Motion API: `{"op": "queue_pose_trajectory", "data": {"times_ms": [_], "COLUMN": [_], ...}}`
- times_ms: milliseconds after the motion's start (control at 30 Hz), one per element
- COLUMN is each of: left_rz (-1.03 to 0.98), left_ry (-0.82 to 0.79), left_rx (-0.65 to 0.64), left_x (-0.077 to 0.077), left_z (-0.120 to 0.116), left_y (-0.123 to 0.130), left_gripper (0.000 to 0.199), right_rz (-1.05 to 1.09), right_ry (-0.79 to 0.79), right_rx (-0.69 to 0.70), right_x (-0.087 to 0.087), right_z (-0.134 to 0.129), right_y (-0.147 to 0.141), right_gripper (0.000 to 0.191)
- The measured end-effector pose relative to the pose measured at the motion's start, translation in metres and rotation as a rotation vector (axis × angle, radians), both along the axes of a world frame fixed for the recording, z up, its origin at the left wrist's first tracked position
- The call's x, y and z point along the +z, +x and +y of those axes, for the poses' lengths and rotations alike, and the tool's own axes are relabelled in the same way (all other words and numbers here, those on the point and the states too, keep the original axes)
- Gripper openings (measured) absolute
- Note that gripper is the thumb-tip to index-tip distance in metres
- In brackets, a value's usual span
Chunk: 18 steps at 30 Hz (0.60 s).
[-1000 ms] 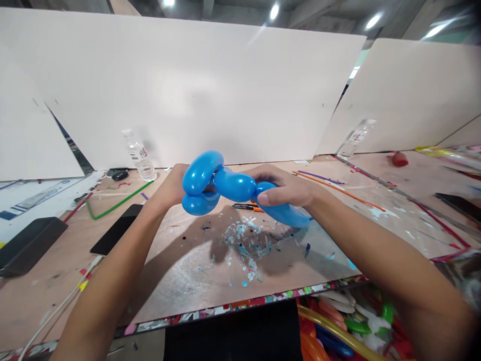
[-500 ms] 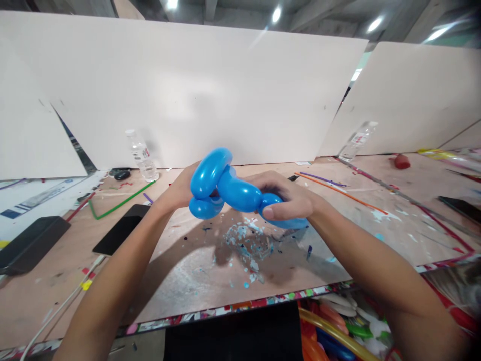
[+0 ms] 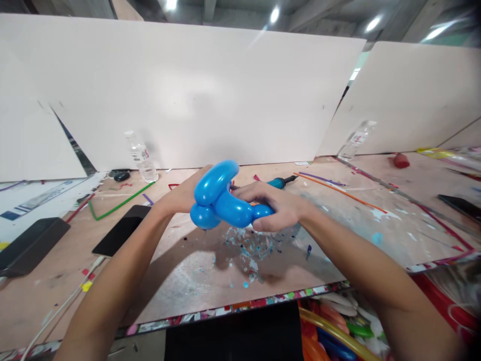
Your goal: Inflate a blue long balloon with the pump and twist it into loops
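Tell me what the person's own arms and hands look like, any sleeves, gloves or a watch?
The left arm and right arm are bare as far as they show, with no sleeve in view. The right hand wears no glove; the left hand is partly hidden, but its visible part is bare too. No watch is visible.

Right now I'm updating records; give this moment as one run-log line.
left hand: fingers hidden behind twisted blue balloon | right hand: gripping its small bubble | teal tool: beyond right hand
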<state>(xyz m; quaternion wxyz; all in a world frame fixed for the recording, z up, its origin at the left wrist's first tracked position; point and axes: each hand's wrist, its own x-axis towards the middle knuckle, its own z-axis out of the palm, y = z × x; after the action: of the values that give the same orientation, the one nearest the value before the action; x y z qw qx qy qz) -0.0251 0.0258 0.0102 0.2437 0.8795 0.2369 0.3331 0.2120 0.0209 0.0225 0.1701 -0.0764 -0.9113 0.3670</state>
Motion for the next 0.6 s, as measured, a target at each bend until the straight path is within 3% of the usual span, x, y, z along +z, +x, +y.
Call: {"op": "queue_pose_trajectory", "data": {"times_ms": [167,267,400,600], "left_rz": [0.126,0.236,0.342,0.411], "left_ry": [0.169,0.276,0.319,0.32], "left_rx": [0.162,0.302,0.492,0.455], "left_x": [-0.01,-0.022,-0.034,-0.032], "left_z": [0.013,0.028,0.042,0.036], "left_y": [-0.009,-0.022,-0.036,-0.03], "left_gripper": [0.034,0.024,0.024,0.031], "right_rz": [-0.069,-0.159,-0.276,-0.401], "right_ry": [-0.043,0.059,0.171,0.079], "right_rx": [-0.059,-0.229,-0.451,-0.406], "right_x": [-0.009,-0.007,-0.005,-0.015], "right_z": [0.016,0.021,0.025,0.023], "right_y": [-0.003,-0.005,-0.006,-0.016], "right_gripper": [0.021,0.019,0.032,0.047]}}
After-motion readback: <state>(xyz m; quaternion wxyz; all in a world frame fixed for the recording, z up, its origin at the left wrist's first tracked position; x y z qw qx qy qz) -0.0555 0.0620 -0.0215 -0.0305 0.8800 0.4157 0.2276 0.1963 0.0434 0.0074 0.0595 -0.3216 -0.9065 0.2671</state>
